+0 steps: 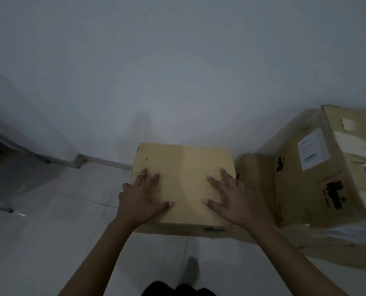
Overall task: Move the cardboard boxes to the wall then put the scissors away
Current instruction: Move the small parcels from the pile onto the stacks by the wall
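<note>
Resting on the cardboard box (pixel 184 178), left hand (pixel 142 201) and right hand (pixel 231 199) spread their fingers (pixel 144 175) apart (label (pixel 312 148) on larger box (pixel 295 199) illegible).

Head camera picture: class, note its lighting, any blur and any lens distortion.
Head view: dim, bluish light; a faint shadow on the wall above the small box; the big box at right smeared by blur; wide-angle bending at the edges.

Sits on the head as the only view, wide-angle. Looks forward and down along both forearms, near enough to put the left hand (pixel 142 197) and right hand (pixel 231 197) at mid-frame. Faces a pale wall (pixel 177 60) beyond the fingertips (pixel 144 170); takes in floor (pixel 49 242) below the wrists.
</note>
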The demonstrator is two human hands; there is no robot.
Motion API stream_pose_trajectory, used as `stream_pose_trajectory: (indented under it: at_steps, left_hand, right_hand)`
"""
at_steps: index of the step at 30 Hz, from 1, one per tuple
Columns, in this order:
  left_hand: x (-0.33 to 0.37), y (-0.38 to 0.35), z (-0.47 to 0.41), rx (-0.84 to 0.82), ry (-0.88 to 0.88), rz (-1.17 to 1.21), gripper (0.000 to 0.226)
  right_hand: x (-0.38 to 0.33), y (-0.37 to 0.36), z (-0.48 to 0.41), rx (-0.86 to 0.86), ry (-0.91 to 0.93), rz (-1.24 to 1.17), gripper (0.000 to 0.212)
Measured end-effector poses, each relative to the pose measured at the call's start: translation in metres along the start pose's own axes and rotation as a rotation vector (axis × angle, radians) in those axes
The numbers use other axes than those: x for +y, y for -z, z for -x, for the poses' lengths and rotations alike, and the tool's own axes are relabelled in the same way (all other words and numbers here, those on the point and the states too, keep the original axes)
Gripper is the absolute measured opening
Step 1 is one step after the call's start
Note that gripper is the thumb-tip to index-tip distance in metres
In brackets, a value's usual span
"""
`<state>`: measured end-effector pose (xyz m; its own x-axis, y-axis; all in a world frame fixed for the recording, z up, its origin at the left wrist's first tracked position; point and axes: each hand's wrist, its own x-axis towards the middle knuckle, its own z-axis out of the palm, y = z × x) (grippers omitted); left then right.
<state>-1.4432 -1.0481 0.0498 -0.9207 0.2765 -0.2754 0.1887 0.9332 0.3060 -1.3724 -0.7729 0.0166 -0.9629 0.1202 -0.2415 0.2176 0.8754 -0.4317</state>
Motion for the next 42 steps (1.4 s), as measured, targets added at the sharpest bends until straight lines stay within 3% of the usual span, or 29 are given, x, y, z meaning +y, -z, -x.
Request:
stream_pose_trajectory:
  at_steps: [4,7,13,19,28,35,42]
  left_hand:
    - [-0.018,-0.04,-0.06,-0.132,-0.052,0.02,0.128]
    - [-0.039,-0.076,-0.09,-0.235,-0.15,0.039,0.136]
    - [-0.079,-0.155,-0.153,-0.375,-0.359,0.045,0.12]
    - [-0.096,-0.219,-0.204,-0.4,-0.483,0.003,0.121]
    - [-0.109,-0.3,-0.261,-0.435,-0.534,-0.059,0.128]
    - [-0.117,-0.347,-0.283,-0.469,-0.501,-0.06,0.132]
    - [-0.109,-0.358,-0.292,-0.364,-0.604,-0.117,0.131]
  right_hand:
    - [0.017,-0.019,-0.041,-0.039,-0.045,0.004,0.105]
    - [0.03,-0.042,-0.06,-0.118,-0.091,-0.017,0.09]
    - [0.067,-0.11,-0.091,-0.174,-0.219,-0.092,0.079]
    - [0.099,-0.18,-0.112,-0.18,-0.33,-0.024,0.093]
    - [0.163,-0.262,-0.164,-0.224,-0.398,0.046,0.095]
    - [0.186,-0.284,-0.186,-0.214,-0.38,-0.026,0.089]
    - [0.194,-0.288,-0.199,-0.238,-0.391,-0.036,0.091]
